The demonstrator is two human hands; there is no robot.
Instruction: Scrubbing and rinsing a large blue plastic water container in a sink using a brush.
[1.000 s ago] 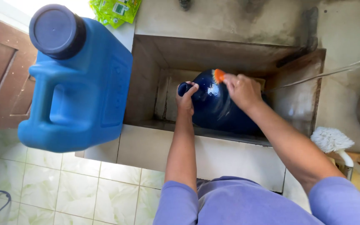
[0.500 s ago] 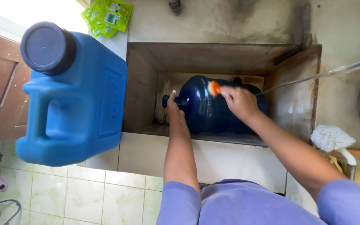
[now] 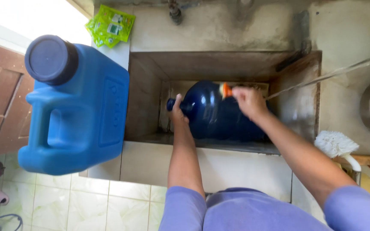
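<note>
- The bottle point(image 3: 219, 113), dark blue, lies on its side down in the sink point(image 3: 150, 98), neck pointing left.
- Left hand point(image 3: 177, 113) grips the bottle's neck.
- Right hand point(image 3: 247, 102) is closed on an orange scrubber point(image 3: 225, 90), pressed to the bottle's top side.
- A blue jug point(image 3: 76, 111) stands just left of the sink.
- A white brush point(image 3: 337, 145) lies right of the sink.

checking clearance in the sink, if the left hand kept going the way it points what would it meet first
The left hand already touches the neck of the dark blue plastic water bottle; straight beyond, probably the grey concrete sink's back wall, though depth is unclear.
</note>
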